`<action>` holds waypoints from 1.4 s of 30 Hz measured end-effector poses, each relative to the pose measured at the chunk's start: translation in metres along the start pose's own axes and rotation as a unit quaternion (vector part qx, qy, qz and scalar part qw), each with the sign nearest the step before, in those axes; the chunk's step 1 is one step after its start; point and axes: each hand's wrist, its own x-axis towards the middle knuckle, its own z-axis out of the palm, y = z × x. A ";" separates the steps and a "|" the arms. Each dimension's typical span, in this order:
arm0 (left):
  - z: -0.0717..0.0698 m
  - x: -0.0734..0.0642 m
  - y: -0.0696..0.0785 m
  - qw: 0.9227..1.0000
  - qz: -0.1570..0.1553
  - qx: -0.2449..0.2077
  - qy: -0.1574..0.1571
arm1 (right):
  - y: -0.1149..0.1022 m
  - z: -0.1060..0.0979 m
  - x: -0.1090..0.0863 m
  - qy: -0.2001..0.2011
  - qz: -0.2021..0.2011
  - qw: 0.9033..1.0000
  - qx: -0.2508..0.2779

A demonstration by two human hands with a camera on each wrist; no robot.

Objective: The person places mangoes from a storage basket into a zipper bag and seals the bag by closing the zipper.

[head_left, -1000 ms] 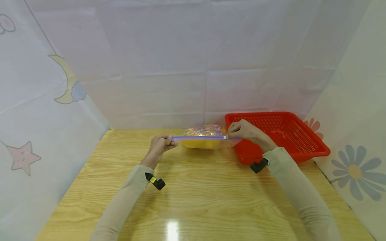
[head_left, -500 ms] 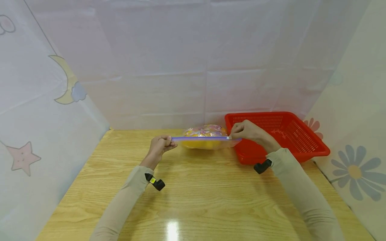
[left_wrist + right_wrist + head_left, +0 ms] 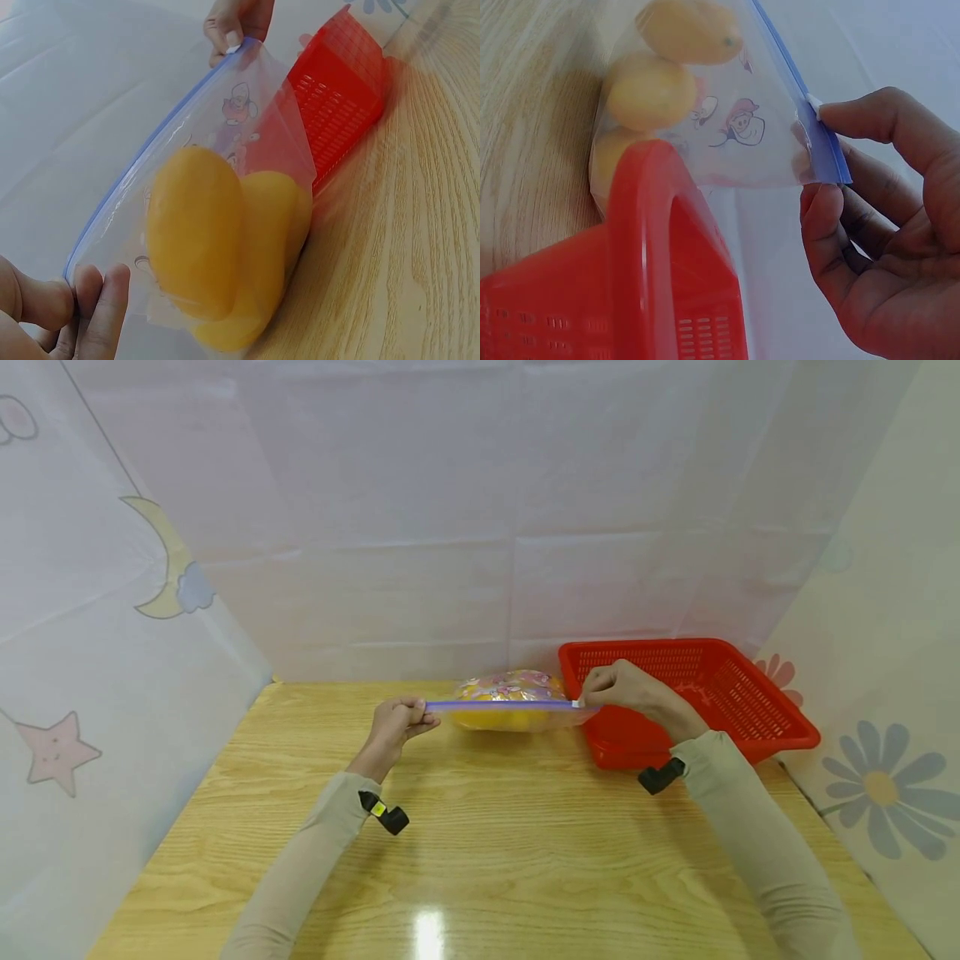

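A clear slider zip bag (image 3: 514, 686) with printed cartoon figures stands on the table and holds several yellow mangoes (image 3: 196, 229). Its blue zip strip (image 3: 495, 704) is stretched level between the two hands. My left hand (image 3: 395, 727) pinches the strip's left end between thumb and fingers. At the other end, my right hand (image 3: 626, 689) pinches the white slider (image 3: 815, 106), which sits close to the bag's right corner. From the right wrist, the thumb lies against the slider and the other fingers curl behind the strip.
A red plastic basket (image 3: 780, 745) with slotted walls stands at the back right, its near left corner right beside the bag. The wooden table (image 3: 480, 843) runs back to a pale wall sheet. Printed sheets line both sides.
My right hand has moved a little to the right, drawing the white slider along the strip toward the bag's right corner. The left hand stays almost still at its end.
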 end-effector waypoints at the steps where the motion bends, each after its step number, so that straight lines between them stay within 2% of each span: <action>1: 0.000 0.000 0.000 1.000 -0.001 0.000 0.000 | 0.000 -0.001 0.000 0.000 0.002 1.000 -0.001; 15: -0.001 -0.003 -0.001 1.000 -0.005 -0.007 -0.002 | 0.005 -0.007 -0.011 0.001 0.000 1.000 0.011; 25: -0.002 -0.003 -0.002 1.000 -0.005 -0.005 0.001 | 0.007 -0.008 -0.010 -0.004 -0.007 1.000 0.015; 32: -0.002 -0.003 -0.003 1.000 -0.006 -0.007 0.005 | 0.008 -0.006 -0.010 0.002 0.002 1.000 0.018; 42: -0.005 -0.004 -0.007 1.000 -0.009 -0.015 -0.015 | 0.008 -0.005 -0.012 -0.002 0.004 1.000 0.008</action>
